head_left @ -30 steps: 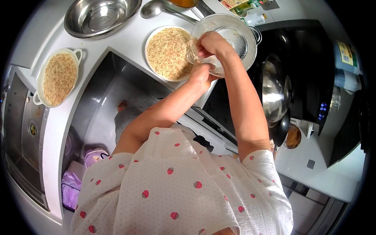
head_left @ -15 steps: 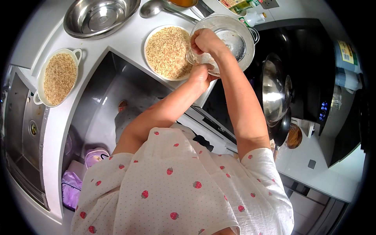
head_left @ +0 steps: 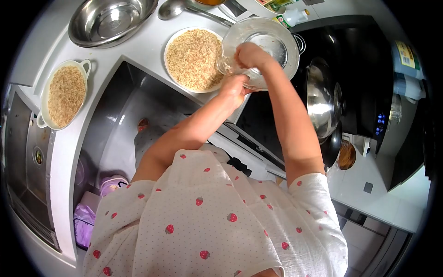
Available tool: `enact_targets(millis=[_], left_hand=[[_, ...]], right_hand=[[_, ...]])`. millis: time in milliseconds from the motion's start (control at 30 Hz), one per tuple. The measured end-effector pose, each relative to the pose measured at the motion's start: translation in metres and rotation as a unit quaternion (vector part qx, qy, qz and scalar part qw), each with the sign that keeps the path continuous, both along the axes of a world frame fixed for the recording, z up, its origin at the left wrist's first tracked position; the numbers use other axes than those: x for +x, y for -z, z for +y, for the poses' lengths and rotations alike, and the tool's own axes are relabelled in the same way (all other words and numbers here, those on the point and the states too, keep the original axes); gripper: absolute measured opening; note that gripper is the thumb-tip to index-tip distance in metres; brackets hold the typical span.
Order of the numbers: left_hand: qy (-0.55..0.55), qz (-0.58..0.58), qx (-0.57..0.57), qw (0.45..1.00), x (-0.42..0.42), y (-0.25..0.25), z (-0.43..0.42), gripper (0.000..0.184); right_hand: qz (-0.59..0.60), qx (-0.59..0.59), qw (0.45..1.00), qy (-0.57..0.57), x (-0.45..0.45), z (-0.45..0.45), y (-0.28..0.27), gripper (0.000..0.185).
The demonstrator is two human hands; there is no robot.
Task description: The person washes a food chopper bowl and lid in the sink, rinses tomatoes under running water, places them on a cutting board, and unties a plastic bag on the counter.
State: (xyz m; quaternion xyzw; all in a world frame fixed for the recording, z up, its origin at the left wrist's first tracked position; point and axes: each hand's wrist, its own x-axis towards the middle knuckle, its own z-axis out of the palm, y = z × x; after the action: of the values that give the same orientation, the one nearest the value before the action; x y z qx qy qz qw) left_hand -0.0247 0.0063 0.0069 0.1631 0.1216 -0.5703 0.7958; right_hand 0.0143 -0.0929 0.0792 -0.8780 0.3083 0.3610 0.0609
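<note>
A see-through bowl (head_left: pixel 288 74) is tilted beside a round white dish (head_left: pixel 167 69), its lip reaching the dish's right edge. My left hand (head_left: pixel 234 86) grips the bowl's near rim. Inside the bowl, my right hand (head_left: pixel 252 55) is closed with fingers curled downward; whatever they may hold is hidden. Pale crumbly bits cling to the bowl's inner wall near the lip. The dish is filled with a layer of beige, grain-like crumbs (head_left: pixel 194 60).
An oval white two-handled dish (head_left: pixel 44 108) of similar crumbs stands left, near the sink (head_left: pixel 27 184). Behind are a steel basin (head_left: pixel 76 27) and a large steel spoon (head_left: pixel 170 9). To the right, a domed metal lid (head_left: pixel 320 104) stands by the black stove (head_left: pixel 355 64).
My right hand has moved rightward and slightly down, away from the bowl's lip and further over its inside. My left hand keeps its grip on the rim.
</note>
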Motion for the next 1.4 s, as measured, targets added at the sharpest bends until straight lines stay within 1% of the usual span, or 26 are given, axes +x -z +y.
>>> enact_targets(millis=[33, 133, 200, 233, 267, 300, 333, 367, 400, 467, 500, 567, 600, 633, 667, 733, 800, 867, 900, 933, 967, 1000, 1200, 1267, 1333, 1400], left_hand=[[-0.011, 0.004, -0.005, 1.0, 0.0, 0.001, 0.0, 0.038], [0.0, 0.007, 0.002, 1.0, 0.0, 0.003, 0.001, 0.039], [0.022, 0.006, 0.013, 1.0, 0.002, 0.004, -0.001, 0.04], [0.016, 0.005, 0.005, 1.0, 0.002, 0.006, -0.001, 0.041], [0.011, 0.003, -0.002, 1.0, 0.001, 0.008, 0.0, 0.042], [0.011, 0.004, -0.001, 1.0, 0.001, 0.01, 0.001, 0.042], [0.004, 0.001, -0.013, 1.0, 0.002, 0.01, 0.001, 0.043], [-0.003, -0.001, -0.026, 1.0, 0.001, 0.01, 0.001, 0.043], [-0.001, -0.001, -0.027, 1.0, 0.0, 0.009, 0.001, 0.043], [0.013, 0.003, 0.007, 1.0, 0.003, 0.005, 0.002, 0.045], [0.013, 0.003, 0.008, 1.0, 0.003, 0.004, 0.004, 0.045], [0.029, -0.023, -0.02, 0.999, 0.004, 0.005, 0.009, 0.056], [0.029, -0.023, -0.02, 0.999, 0.006, 0.007, 0.009, 0.056], [0.037, -0.018, -0.027, 0.999, 0.009, 0.009, 0.008, 0.055], [0.044, -0.014, -0.033, 0.998, 0.01, 0.012, 0.007, 0.054], [0.033, -0.018, -0.024, 0.999, 0.011, 0.004, 0.012, 0.051], [0.029, -0.022, -0.018, 0.999, 0.009, 0.002, 0.01, 0.048], [0.03, -0.008, -0.011, 0.999, 0.008, 0.009, 0.006, 0.041], [0.028, -0.007, -0.011, 1.0, 0.007, 0.008, 0.007, 0.041], [0.022, -0.008, -0.018, 1.0, 0.005, 0.008, 0.009, 0.042], [0.018, -0.008, -0.025, 0.999, 0.004, 0.008, 0.01, 0.042], [0.017, -0.008, -0.025, 1.0, 0.004, 0.008, 0.011, 0.042], [-0.015, -0.065, -0.016, 0.998, 0.007, -0.003, 0.015, 0.043], [0.073, 0.009, -0.012, 0.997, 0.009, 0.003, 0.011, 0.046], [0.072, -0.01, -0.02, 0.997, 0.011, 0.001, 0.013, 0.046], [0.07, -0.032, -0.03, 0.997, 0.011, 0.001, 0.012, 0.046]], right_hand=[[0.0, 0.0, 1.0, 0.0, 0.001, -0.006, 0.001, 0.021], [0.057, -0.12, 0.987, -0.096, -0.006, -0.014, 0.012, 0.02], [-0.077, -0.187, 0.974, -0.105, -0.015, -0.004, 0.022, 0.02], [-0.076, -0.186, 0.974, -0.106, -0.013, -0.002, 0.017, 0.02], [-0.111, -0.047, 0.992, 0.042, -0.01, -0.002, 0.01, 0.021], [-0.142, 0.093, 0.967, 0.189, -0.008, 0.0, 0.004, 0.022], [-0.142, 0.092, 0.967, 0.188, -0.007, -0.002, 0.005, 0.022], [-0.131, -0.043, 0.987, 0.083, -0.007, -0.006, 0.008, 0.022], [-0.116, -0.176, 0.977, -0.023, -0.009, -0.011, 0.013, 0.023], [-0.149, -0.174, 0.973, -0.042, -0.015, -0.02, 0.031, 0.024], [-0.125, -0.161, 0.974, -0.098, -0.014, -0.013, 0.03, 0.023], [-0.101, -0.146, 0.972, -0.152, -0.014, -0.003, 0.021, 0.022], [-0.119, -0.008, 0.993, -0.017, -0.011, 0.002, 0.008, 0.02], [-0.131, 0.13, 0.976, 0.117, -0.008, 0.004, -0.001, 0.018], [-0.129, 0.13, 0.976, 0.114, -0.008, 0.002, -0.004, 0.018], [-0.047, 0.017, 0.988, 0.148, -0.007, 0.001, -0.007, 0.015], [0.013, -0.004, 0.991, 0.132, -0.008, 0.004, -0.005, 0.015], [0.007, -0.051, 0.997, -0.053, -0.012, 0.009, 0.003, 0.014], [0.059, -0.034, 0.985, -0.16, -0.005, 0.007, 0.008, 0.014], [0.059, -0.033, 0.984, -0.162, -0.003, 0.007, 0.012, 0.014], [-0.002, 0.025, 1.0, -0.006, -0.002, 0.005, 0.015, 0.014], [-0.064, 0.08, 0.983, 0.151, 0.0, 0.007, 0.013, 0.016], [-0.153, 0.156, 0.963, 0.16, 0.01, 0.028, 0.0, 0.019], [-0.196, 0.184, 0.943, 0.198, 0.012, 0.028, -0.002, 0.019], [-0.126, 0.044, 0.99, 0.048, 0.016, 0.026, -0.008, 0.015], [-0.086, 0.027, 0.993, 0.07, 0.011, 0.025, -0.015, 0.015]])
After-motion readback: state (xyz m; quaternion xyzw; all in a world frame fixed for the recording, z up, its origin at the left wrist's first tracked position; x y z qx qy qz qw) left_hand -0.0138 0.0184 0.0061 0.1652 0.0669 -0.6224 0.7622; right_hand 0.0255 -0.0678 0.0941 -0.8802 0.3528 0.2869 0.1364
